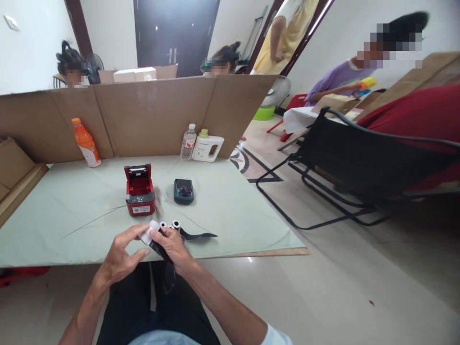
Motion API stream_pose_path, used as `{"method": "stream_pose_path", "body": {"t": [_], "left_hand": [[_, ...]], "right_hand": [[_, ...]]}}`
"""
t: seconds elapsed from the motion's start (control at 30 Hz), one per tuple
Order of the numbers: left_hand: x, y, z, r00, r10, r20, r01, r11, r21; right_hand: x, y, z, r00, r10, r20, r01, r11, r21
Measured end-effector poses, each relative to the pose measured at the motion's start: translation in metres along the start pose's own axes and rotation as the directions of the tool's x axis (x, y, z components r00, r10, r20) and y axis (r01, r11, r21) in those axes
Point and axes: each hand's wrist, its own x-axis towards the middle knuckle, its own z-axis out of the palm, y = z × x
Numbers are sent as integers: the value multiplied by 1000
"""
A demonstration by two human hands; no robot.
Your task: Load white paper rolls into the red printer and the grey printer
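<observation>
— What have I got in the hands from here?

— My left hand (120, 256) and right hand (172, 247) meet just over the near edge of the bench (53, 211); between them is a small white paper roll (148, 234) with a strip of black wrapping (160, 251) hanging off it; the right hand's fingers (160, 235) are closed round the roll and wrapping, the left's pinch lightly at the white corner, thumb and forefinger nearly together.

— How does it feel likely to handle?

— Light, I judge; the paper is soft and would dent or unspool if squeezed on its face; the wrapping looks thin and limp, probably slippery; I would hold the roll by its flat ends, where the core stiffens it, and pull the film by its loose tail.

— Anything close by?

— Two more rolls (169, 224) stand on the bench just past my knuckles, with a black scrap (197, 235) lying beside them; farther on sits a red printer (139, 191) with its lid up, and a dark printer (183, 191) near it; an orange bottle (86, 143) stands against the cardboard screen (151, 115).
</observation>
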Motion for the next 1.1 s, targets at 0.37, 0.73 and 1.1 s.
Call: {"method": "stream_pose_path", "body": {"t": [0.37,0.73,1.1], "left_hand": [[91,-53,-53,964,262,-46,-214,866,452],[180,-119,-68,995,53,86,-97,737,669],[192,-128,-55,994,-100,-50,106,682,723]], "right_hand": [[64,-19,19,980,-197,40,195,980,49],[129,-5,4,966,-253,-61,235,948,-216],[133,0,-5,972,-217,-89,187,945,-270]]}}
